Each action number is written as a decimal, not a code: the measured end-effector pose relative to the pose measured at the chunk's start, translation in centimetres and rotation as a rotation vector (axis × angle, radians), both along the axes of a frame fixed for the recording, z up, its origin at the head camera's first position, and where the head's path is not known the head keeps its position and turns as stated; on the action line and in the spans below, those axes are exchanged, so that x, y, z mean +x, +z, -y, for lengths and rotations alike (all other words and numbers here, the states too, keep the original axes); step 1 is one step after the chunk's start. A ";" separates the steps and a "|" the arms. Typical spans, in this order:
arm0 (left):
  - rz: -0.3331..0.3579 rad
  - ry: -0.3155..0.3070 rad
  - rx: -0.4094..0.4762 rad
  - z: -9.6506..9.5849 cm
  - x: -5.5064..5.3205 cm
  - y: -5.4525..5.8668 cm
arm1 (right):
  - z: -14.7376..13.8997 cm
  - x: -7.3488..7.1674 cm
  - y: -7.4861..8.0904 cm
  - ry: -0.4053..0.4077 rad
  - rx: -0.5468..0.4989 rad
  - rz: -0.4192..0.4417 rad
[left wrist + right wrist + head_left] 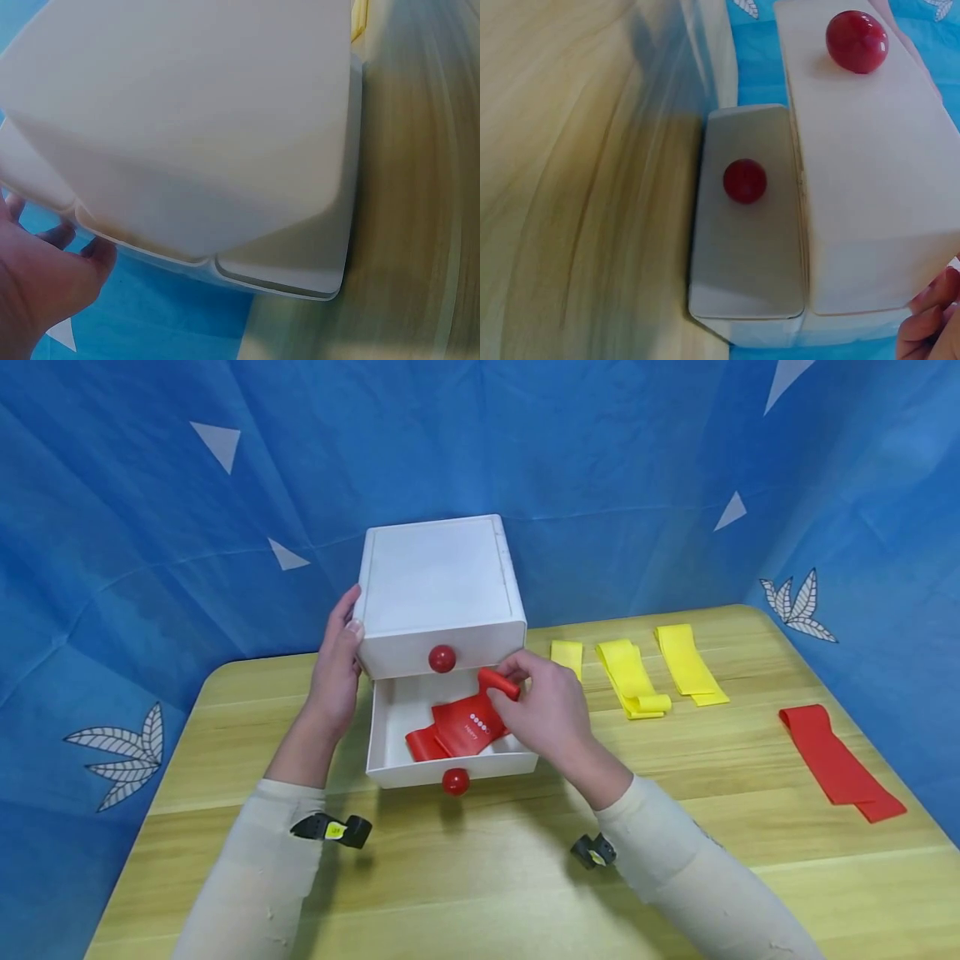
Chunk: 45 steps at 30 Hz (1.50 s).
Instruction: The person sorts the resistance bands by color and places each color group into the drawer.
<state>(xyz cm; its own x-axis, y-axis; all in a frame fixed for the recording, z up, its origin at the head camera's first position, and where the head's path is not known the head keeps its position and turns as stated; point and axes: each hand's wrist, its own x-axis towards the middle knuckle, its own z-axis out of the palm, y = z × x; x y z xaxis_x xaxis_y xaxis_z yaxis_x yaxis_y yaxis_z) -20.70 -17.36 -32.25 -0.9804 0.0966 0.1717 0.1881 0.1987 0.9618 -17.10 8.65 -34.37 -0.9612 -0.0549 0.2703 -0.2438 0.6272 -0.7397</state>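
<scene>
A white two-drawer unit point(442, 577) stands on the table, its lower drawer point(378, 727) pulled out in the head view. My left hand point(337, 664) rests against the unit's left side near the upper front corner; in the left wrist view the fingers point(99, 251) touch a white rim. Over the lower drawer's right side, my right hand point(547, 702) pinches the rolled end of a red printed elastic band point(468, 725). The rest of that band lies inside with more red band point(425, 745) under it. In the right wrist view only fingers point(934, 319) show, beside the white unit.
Three yellow bands point(628, 672) lie folded on the table right of the unit. Another red band point(840, 764) lies near the right edge. Red ball knobs point(442, 658) stick out of both drawer fronts. A blue curtain point(600, 485) hangs close behind the unit.
</scene>
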 end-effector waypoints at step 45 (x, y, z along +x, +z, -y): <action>-0.018 -0.013 0.022 0.1 -0.1 -0.2 | -2.6 -0.2 -1.5 -0.037 -0.248 0.086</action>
